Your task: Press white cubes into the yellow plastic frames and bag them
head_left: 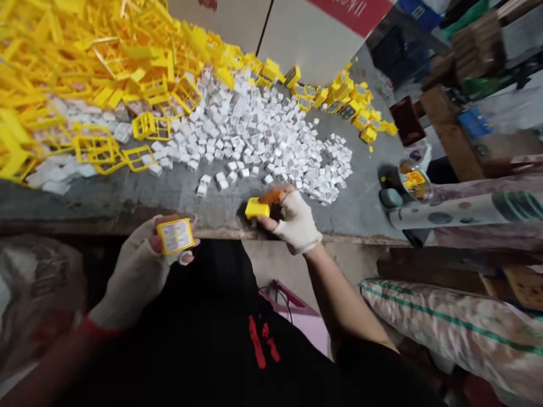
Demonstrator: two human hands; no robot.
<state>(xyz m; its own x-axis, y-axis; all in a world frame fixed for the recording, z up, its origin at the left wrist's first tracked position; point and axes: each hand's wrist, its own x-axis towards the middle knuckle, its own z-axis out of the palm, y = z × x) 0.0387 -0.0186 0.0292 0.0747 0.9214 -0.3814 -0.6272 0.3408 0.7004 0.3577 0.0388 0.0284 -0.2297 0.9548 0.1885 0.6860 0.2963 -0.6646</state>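
Observation:
My left hand (139, 265), in a white glove, grips a small yellow frame filled with white tiles (175, 236) just below the table's front edge. A white glove also covers my right hand (294, 220), which rests on the grey table (169, 192) near its front edge and pinches a small yellow block (257, 208). Just beyond my right hand spreads a heap of small white square tiles (254, 135).
A big pile of empty yellow plastic frames (85, 73) fills the table's far left. Several filled yellow frames (348, 99) lie at the far right. A small container (413, 181) sits at the table's right end. Sacks (445, 322) lie at lower right and left.

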